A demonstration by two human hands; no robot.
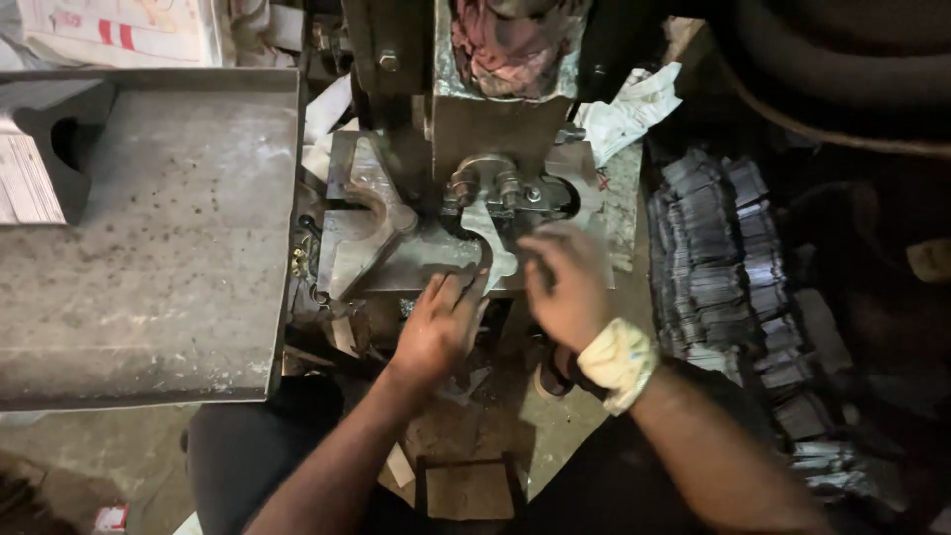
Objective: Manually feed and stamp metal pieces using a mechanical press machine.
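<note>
A metal press machine (475,119) stands in front of me, with a shaped die plate (371,233) on its bed. My left hand (436,332) rests at the front edge of the bed, its fingertips touching a curved metal piece (490,243) that lies under the ram. My right hand (565,287), blurred and with a pale cloth wrap (616,362) at the wrist, hovers over the right part of the bed beside that piece. Whether either hand grips anything is hidden by the blur and the fingers.
A large flat metal tray (158,238) with raised edges lies to the left, with a dark bracket-shaped part (59,139) on its far end. Stacks of thin metal blanks (723,258) are piled to the right. White rags (634,104) lie behind the press.
</note>
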